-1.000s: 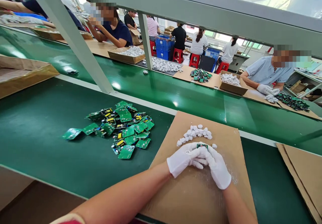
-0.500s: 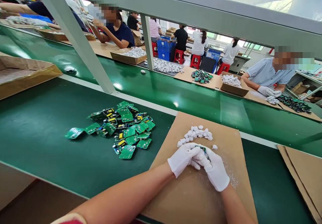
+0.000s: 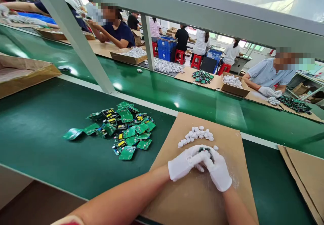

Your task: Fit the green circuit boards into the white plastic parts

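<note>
Both hands wear white gloves and meet over a cardboard sheet (image 3: 202, 191). My left hand (image 3: 186, 161) and my right hand (image 3: 218, 171) are closed together around a small green circuit board (image 3: 204, 149). Only the board's top part shows between the fingers; the rest is hidden. Just beyond the hands lies a curved group of small white pieces (image 3: 196, 134), with one single white piece (image 3: 215, 148) beside my right fingers. To the left, a loose pile of green circuit boards (image 3: 126, 130) with yellow and black components rests on the dark green bench.
A grey post (image 3: 83, 43) and crossbeam stand in front of me. Behind them runs a glossy green conveyor (image 3: 162, 90). An open cardboard box (image 3: 27, 75) is at left, folded cardboard (image 3: 303, 181) at right. Across the belt, co-workers sit near boxes of white pieces.
My hands have turned the circuit board a little, and my left fingers have shifted over it. A small white piece on the belt has moved left. A co-worker at left has shifted their arms.
</note>
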Demonstrator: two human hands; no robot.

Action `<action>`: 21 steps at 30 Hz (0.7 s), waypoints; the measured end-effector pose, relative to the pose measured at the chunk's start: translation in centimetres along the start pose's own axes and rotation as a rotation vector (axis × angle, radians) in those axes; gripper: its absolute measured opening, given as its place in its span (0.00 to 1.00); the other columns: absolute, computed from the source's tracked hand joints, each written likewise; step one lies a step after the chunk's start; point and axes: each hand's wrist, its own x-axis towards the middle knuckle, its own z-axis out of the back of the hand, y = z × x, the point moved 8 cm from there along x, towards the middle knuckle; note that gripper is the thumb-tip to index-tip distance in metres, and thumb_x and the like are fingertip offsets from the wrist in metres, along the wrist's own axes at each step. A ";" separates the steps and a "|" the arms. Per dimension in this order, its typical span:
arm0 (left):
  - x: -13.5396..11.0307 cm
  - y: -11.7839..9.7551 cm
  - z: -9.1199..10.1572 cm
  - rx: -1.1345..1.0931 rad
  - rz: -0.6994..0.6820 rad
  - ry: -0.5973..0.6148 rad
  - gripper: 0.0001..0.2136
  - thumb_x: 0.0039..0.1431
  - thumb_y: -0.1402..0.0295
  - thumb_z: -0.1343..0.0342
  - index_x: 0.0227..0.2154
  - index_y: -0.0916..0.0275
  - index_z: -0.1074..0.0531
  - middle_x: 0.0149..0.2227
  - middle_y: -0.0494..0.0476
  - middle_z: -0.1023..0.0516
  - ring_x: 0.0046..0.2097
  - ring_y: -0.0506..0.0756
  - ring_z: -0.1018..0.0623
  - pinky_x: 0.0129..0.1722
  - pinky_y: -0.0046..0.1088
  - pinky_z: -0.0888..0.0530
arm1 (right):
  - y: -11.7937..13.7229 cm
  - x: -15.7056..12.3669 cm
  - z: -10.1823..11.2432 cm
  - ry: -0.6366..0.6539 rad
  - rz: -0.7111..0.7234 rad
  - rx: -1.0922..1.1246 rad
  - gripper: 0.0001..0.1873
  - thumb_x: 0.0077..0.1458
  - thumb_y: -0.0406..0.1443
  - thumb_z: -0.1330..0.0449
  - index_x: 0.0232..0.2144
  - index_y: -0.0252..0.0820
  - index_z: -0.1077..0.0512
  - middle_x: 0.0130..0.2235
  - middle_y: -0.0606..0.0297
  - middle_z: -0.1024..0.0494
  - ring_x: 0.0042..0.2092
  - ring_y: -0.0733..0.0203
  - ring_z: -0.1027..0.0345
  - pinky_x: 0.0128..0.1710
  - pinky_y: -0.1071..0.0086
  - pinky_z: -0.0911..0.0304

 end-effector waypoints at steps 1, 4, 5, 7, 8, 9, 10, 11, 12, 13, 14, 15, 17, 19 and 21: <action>0.1 0.0 0.0 0.022 0.021 0.000 0.20 0.51 0.54 0.45 0.42 0.64 0.31 0.33 0.58 0.26 0.33 0.52 0.26 0.31 0.25 0.28 | 0.0 0.0 -0.1 0.013 -0.010 0.036 0.15 0.53 0.41 0.46 0.40 0.40 0.27 0.31 0.65 0.21 0.31 0.62 0.30 0.31 0.73 0.34; 0.2 0.1 0.2 -0.001 0.061 -0.026 0.18 0.49 0.55 0.42 0.37 0.65 0.30 0.29 0.56 0.27 0.30 0.49 0.27 0.27 0.22 0.29 | 0.4 0.1 -0.6 0.099 -0.030 0.217 0.19 0.56 0.45 0.49 0.42 0.41 0.28 0.35 0.64 0.21 0.36 0.59 0.29 0.37 0.70 0.33; 0.2 0.2 0.3 -0.024 0.073 -0.035 0.18 0.49 0.55 0.42 0.36 0.65 0.30 0.28 0.56 0.28 0.29 0.49 0.28 0.27 0.22 0.29 | 0.5 0.1 -0.7 0.124 -0.032 0.269 0.21 0.56 0.47 0.51 0.43 0.41 0.29 0.38 0.63 0.21 0.39 0.58 0.29 0.40 0.68 0.33; 0.2 0.4 0.4 -0.066 0.094 -0.046 0.18 0.49 0.55 0.42 0.37 0.65 0.30 0.29 0.56 0.28 0.29 0.48 0.27 0.27 0.22 0.29 | 0.7 0.1 -0.8 0.141 -0.044 0.311 0.22 0.57 0.48 0.51 0.44 0.41 0.29 0.41 0.62 0.22 0.43 0.56 0.29 0.44 0.67 0.34; 0.1 0.5 0.5 -0.083 0.106 -0.048 0.19 0.49 0.55 0.42 0.38 0.65 0.30 0.29 0.56 0.28 0.29 0.48 0.27 0.27 0.22 0.29 | 0.7 0.1 -0.8 0.138 -0.054 0.304 0.22 0.57 0.49 0.51 0.44 0.42 0.29 0.41 0.62 0.22 0.43 0.56 0.30 0.45 0.66 0.34; 0.1 0.7 0.5 -0.098 0.113 -0.050 0.19 0.49 0.56 0.42 0.39 0.64 0.30 0.30 0.56 0.28 0.30 0.49 0.27 0.28 0.22 0.29 | 0.6 0.1 -0.7 0.132 -0.061 0.291 0.22 0.57 0.49 0.51 0.43 0.42 0.29 0.41 0.62 0.22 0.44 0.56 0.30 0.45 0.67 0.34; 0.1 0.8 0.6 -0.114 0.120 -0.050 0.19 0.49 0.56 0.41 0.39 0.64 0.30 0.30 0.56 0.27 0.30 0.49 0.26 0.28 0.22 0.28 | 0.5 0.1 -0.7 0.131 -0.061 0.281 0.22 0.57 0.49 0.51 0.43 0.42 0.29 0.42 0.61 0.22 0.45 0.56 0.30 0.46 0.67 0.35; 0.1 1.0 0.6 -0.136 0.125 -0.051 0.19 0.49 0.57 0.41 0.39 0.64 0.30 0.30 0.56 0.27 0.30 0.49 0.26 0.28 0.22 0.28 | 0.5 0.1 -0.6 0.131 -0.048 0.276 0.22 0.57 0.49 0.51 0.44 0.42 0.29 0.43 0.61 0.23 0.46 0.56 0.31 0.47 0.66 0.35; 0.2 1.1 0.6 -0.168 0.129 -0.052 0.18 0.49 0.57 0.41 0.39 0.64 0.30 0.31 0.57 0.27 0.30 0.50 0.25 0.28 0.23 0.28 | 0.6 0.1 -0.6 0.134 -0.028 0.269 0.22 0.57 0.49 0.51 0.45 0.42 0.30 0.44 0.61 0.23 0.47 0.56 0.32 0.48 0.66 0.36; 0.2 1.2 0.7 -0.210 0.129 -0.053 0.18 0.49 0.57 0.41 0.39 0.64 0.30 0.31 0.57 0.27 0.31 0.50 0.25 0.28 0.23 0.28 | 0.6 0.1 -0.5 0.134 -0.015 0.256 0.22 0.56 0.49 0.50 0.45 0.42 0.30 0.45 0.61 0.24 0.47 0.56 0.32 0.48 0.66 0.36; 0.2 1.3 0.7 -0.255 0.131 -0.048 0.18 0.49 0.56 0.42 0.38 0.64 0.30 0.32 0.58 0.26 0.32 0.52 0.24 0.28 0.24 0.27 | 0.6 0.1 -0.5 0.133 -0.011 0.243 0.22 0.56 0.48 0.49 0.46 0.42 0.31 0.44 0.61 0.23 0.46 0.56 0.31 0.47 0.66 0.35; 0.2 1.4 0.6 -0.291 0.137 -0.039 0.18 0.50 0.56 0.42 0.38 0.64 0.30 0.33 0.60 0.26 0.33 0.53 0.23 0.28 0.24 0.27 | 0.5 0.1 -0.4 0.134 -0.012 0.235 0.22 0.56 0.48 0.49 0.46 0.42 0.31 0.43 0.62 0.23 0.45 0.57 0.31 0.46 0.66 0.35; 0.3 1.5 0.6 -0.294 0.153 -0.027 0.18 0.49 0.57 0.41 0.40 0.64 0.30 0.37 0.62 0.25 0.36 0.55 0.22 0.29 0.24 0.27 | 0.6 0.2 -0.4 0.139 -0.010 0.251 0.21 0.57 0.48 0.51 0.44 0.43 0.29 0.42 0.62 0.23 0.43 0.57 0.30 0.44 0.67 0.34; 0.2 1.7 0.8 -0.211 0.179 -0.058 0.19 0.48 0.58 0.40 0.41 0.64 0.30 0.39 0.63 0.25 0.38 0.56 0.22 0.30 0.24 0.27 | 0.8 0.2 -0.7 0.152 0.002 0.281 0.22 0.59 0.48 0.54 0.41 0.43 0.27 0.43 0.62 0.23 0.45 0.57 0.31 0.45 0.67 0.34; 0.2 1.8 1.3 -0.134 0.183 -0.128 0.21 0.48 0.57 0.40 0.41 0.64 0.31 0.39 0.64 0.25 0.38 0.56 0.22 0.30 0.24 0.27 | 0.7 0.3 -0.9 0.146 0.001 0.276 0.22 0.59 0.48 0.54 0.40 0.43 0.27 0.42 0.62 0.23 0.45 0.56 0.31 0.45 0.67 0.34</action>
